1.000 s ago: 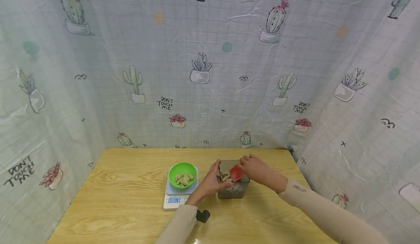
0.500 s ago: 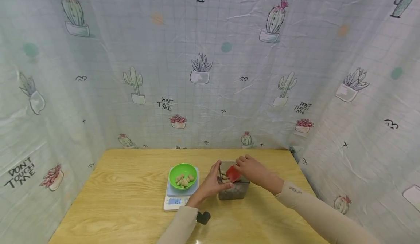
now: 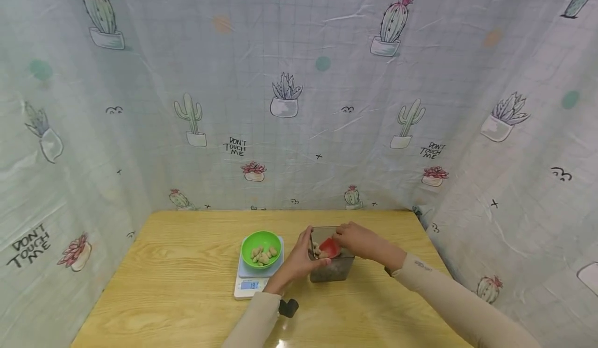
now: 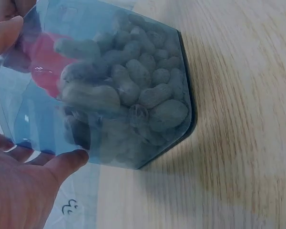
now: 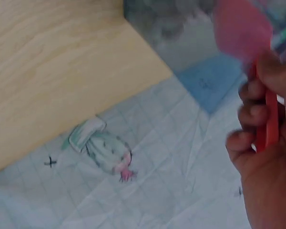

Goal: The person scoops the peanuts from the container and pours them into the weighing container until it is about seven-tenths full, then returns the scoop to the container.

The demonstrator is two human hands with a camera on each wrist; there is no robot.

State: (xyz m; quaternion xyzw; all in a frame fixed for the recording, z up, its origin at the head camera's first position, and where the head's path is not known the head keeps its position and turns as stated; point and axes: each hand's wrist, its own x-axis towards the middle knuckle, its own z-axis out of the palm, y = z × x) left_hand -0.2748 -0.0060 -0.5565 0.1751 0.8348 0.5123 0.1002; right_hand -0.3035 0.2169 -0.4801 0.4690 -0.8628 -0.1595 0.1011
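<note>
In the head view, a clear grey plastic container (image 3: 333, 272) stands on the table, holding peanuts in their shells (image 4: 138, 71). My left hand (image 3: 298, 263) grips its left side at the rim, the thumb on the near wall. With curled fingers, my right hand (image 3: 362, 241) holds a red scoop (image 3: 329, 248) by its handle (image 5: 271, 121). The scoop's head is inside the container among the upper peanuts, partly seen through the wall in the left wrist view. How many peanuts it carries I cannot tell.
Left of the container, a green bowl (image 3: 247, 245) with several peanuts (image 3: 263, 257) sits on a white kitchen scale (image 3: 243, 293), whose display seems to read 191. The wooden table (image 3: 177, 280) ends at a cactus-print curtain (image 3: 299, 145) behind and at the sides.
The red scoop and my right hand have shifted slightly left inside the container. My left hand keeps its grip. The bowl and the scale's reading look the same.
</note>
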